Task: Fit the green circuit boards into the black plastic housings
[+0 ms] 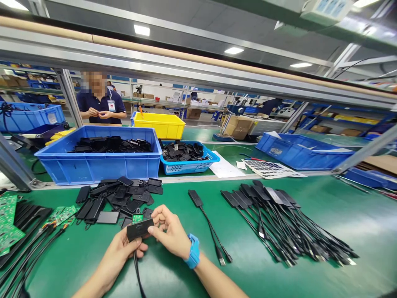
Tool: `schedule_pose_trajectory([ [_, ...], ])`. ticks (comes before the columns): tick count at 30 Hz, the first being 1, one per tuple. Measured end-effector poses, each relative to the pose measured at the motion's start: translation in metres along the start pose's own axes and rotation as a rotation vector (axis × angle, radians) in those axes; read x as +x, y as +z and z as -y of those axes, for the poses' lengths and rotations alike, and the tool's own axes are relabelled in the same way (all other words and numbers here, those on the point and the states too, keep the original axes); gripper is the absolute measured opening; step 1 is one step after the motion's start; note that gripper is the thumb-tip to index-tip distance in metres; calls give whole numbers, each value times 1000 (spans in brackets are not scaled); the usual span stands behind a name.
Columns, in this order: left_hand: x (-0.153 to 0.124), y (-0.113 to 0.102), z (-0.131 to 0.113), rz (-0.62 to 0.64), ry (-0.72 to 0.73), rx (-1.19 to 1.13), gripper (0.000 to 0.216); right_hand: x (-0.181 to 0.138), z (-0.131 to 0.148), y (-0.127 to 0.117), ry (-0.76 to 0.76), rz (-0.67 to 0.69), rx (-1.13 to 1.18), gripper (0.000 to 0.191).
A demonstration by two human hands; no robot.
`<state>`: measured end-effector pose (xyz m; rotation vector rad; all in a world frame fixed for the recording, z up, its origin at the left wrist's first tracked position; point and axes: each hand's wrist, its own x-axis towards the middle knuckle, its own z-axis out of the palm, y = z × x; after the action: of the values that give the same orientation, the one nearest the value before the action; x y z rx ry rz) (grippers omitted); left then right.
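Over the front of the green bench, my left hand (125,248) grips a small black plastic case (140,230) at its left end and underside. The thumb and fingers of my right hand (169,229), with a blue band on the wrist, pinch the same case at its right end. A black cable (137,273) hangs from below the case toward me. Just past the case's top edge shows a bit of green circuit board (137,218); whether it sits in the case I cannot tell. Behind my hands lies a heap of black case parts (124,192).
To the right lie one cabled case (195,198) and a row of several more (263,196). Circuit boards with cables (62,215) lie left. Behind stand a blue bin (102,165), a blue basket (189,167) and a yellow bin (161,126). A person (101,103) works beyond.
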<state>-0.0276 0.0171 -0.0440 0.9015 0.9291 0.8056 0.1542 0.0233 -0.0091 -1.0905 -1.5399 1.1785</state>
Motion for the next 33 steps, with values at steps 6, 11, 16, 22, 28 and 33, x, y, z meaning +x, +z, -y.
schedule_pose_trajectory([
  [6,1,4,2,78,44,-36,56,4,-9,-1,53,-40,61,16],
  [11,1,8,7,103,53,-17,56,5,-11,-2,90,-68,55,21],
  [16,3,9,12,108,78,75,52,5,-15,3,116,-84,48,22],
  [22,5,12,9,87,97,115,51,6,-17,1,163,-75,98,30],
  [28,3,12,7,74,91,145,51,8,-19,0,187,-69,92,36],
  [33,1,11,7,79,94,182,54,8,-21,2,213,-47,164,40],
])
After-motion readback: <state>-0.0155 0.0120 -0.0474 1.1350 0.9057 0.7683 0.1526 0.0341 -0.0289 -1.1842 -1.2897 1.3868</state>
